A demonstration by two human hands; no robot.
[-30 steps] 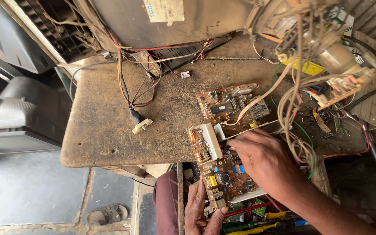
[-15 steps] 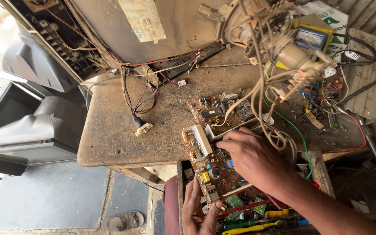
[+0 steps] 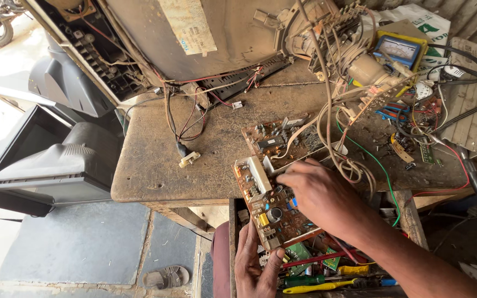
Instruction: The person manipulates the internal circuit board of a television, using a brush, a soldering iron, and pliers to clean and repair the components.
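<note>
Resting half on the table (image 3: 155, 182) edge and half over an open drawer (image 3: 232, 237), a brown circuit board (image 3: 271, 212) is kept tilted so its component side faces up.

- Left hand (image 3: 255, 265): set under the board's near edge, fingers curled up around it; the board is propped and steadied by this grip.
- Right hand (image 3: 318, 196): laid over the board's upper right part, fingertips pinched together at a white part there; what is pinched, if anything, cannot be told.
- Second board (image 3: 280, 140): flat on the table just behind, tied by pale wires (image 3: 338, 138) to the picture tube (image 3: 216, 33) standing above, which limits its reach.
- Meter (image 3: 397, 51): propped at the far right.
- Screwdrivers (image 3: 316, 284): in the drawer, beneath the board.
- Grey television shells (image 3: 56, 160): on the floor, left of the table.
</note>
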